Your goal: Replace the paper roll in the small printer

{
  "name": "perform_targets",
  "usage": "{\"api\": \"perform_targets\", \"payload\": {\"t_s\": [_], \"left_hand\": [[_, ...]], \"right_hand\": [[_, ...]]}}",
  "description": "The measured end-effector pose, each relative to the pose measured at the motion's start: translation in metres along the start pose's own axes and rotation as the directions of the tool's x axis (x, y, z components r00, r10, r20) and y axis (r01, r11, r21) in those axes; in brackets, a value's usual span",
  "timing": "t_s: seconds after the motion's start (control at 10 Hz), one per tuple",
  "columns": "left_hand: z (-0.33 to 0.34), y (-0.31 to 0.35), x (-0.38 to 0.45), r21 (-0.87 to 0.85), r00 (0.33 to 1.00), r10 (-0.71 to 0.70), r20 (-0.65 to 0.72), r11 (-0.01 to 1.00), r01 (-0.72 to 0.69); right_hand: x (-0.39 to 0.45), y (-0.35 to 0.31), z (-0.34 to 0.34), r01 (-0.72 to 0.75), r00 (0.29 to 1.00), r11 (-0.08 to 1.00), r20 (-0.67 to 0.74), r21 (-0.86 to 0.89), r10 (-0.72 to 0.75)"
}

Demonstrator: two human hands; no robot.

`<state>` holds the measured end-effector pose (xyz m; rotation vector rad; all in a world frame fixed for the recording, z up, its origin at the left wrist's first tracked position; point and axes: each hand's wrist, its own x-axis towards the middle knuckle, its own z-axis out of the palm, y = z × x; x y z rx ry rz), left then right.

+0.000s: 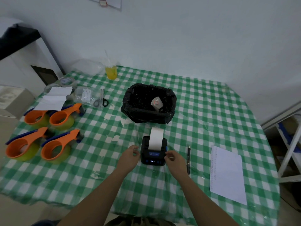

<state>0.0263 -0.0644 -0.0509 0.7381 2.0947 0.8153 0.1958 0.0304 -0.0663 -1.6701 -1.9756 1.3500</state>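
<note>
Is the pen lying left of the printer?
No, the pen lies on the tablecloth to the right of the printer, between it and the paper sheet.

A table (203,111) is covered by a green-and-white checked cloth under clear plastic. Near its front middle a small black printer (154,154) is set, with a pen (188,159) and a sheet of paper (228,175) to its right. A bin lined with a black bag (149,103) is placed behind. Four orange tape dispensers (44,132), folded paper (53,98), scissors (104,99) and a yellow drink (111,71) are found at left.
</note>
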Motion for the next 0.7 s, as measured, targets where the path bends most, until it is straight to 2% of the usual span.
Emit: {"api": "perform_targets", "payload": {"t_s": [0.4, 0.7], "left_hand": [[-0.0002, 0.0053, -0.0013, -0.005, 1.0, -0.012, 0.004, 1.0, 0.012], [-0.0001, 0.0078, -0.0022, 0.0, 1.0, 0.0, -0.025, 1.0, 0.0]], "right_hand": [[-0.002, -0.0059, -0.0043, 0.014, 1.0, 0.999, -0.025, -0.031, -0.014], [-0.0031, -0.0078, -0.0089, 0.014, 0.999, 1.0, -0.038, 0.018, -0.013]]}}
